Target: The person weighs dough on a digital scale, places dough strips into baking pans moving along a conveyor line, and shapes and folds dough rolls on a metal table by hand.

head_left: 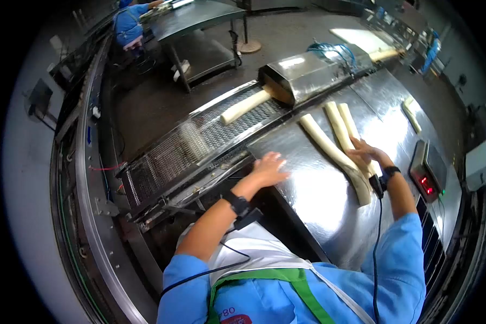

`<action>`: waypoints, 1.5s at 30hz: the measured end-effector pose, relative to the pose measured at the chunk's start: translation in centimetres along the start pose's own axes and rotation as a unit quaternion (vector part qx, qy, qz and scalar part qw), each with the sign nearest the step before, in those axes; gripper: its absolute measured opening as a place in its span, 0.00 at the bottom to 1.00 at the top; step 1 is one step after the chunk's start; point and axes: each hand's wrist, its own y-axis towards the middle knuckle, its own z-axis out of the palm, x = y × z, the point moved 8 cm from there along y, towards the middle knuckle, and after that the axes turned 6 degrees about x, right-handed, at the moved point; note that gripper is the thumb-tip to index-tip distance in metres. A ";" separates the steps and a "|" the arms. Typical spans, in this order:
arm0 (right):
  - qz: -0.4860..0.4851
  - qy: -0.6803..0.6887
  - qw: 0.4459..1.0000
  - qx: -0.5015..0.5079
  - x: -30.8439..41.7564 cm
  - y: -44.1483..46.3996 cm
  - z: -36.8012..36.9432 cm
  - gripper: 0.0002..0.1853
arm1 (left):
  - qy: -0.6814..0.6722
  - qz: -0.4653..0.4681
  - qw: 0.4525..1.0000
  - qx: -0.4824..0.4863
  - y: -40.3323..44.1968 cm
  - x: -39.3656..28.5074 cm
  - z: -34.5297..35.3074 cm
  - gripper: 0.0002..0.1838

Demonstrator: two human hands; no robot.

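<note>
Three long pale dough-like rolls lie side by side on the steel table [318,197]. The longest roll [335,154] is on the left and curves toward the table's near side. My right hand [364,151] rests over the middle roll [337,125] and the right roll [349,121], fingers spread, covering part of them. Open and empty, my left hand [267,170] is above the table's left edge, near the conveyor, with its fingers apart. On the mesh conveyor [210,127] another pale roll [245,107] lies at the mouth of a metal housing [308,75].
A scale with red digits [426,170] stands on the table's right side. Beyond it lie more pale pieces [412,114]. A steel side table [197,19] is at the back left, beside a co-worker in blue [128,27]. Another person [431,53] stands far right.
</note>
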 end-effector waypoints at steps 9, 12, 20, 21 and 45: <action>0.058 -0.222 0.961 -0.155 2.1 0.6 -0.6 0.34 | -0.025 -0.059 0.997 -0.038 -4.8 5.4 -0.7 0.28; 0.007 -0.306 0.930 -0.204 7.7 -2.2 1.0 0.13 | -0.039 -0.055 0.996 -0.065 -5.4 7.4 0.3 0.27; -0.002 -0.304 0.883 -0.359 6.0 -4.3 5.2 0.28 | -0.093 -0.089 0.984 -0.124 -10.6 12.0 0.4 0.26; -0.002 -0.341 0.878 -0.337 5.0 -4.1 5.9 0.33 | -0.099 -0.088 0.982 -0.135 -11.2 12.5 0.4 0.25; -0.027 -0.211 0.958 -0.191 6.1 -4.2 4.4 0.46 | 0.031 -0.286 0.884 -0.367 -18.1 17.0 -8.4 0.28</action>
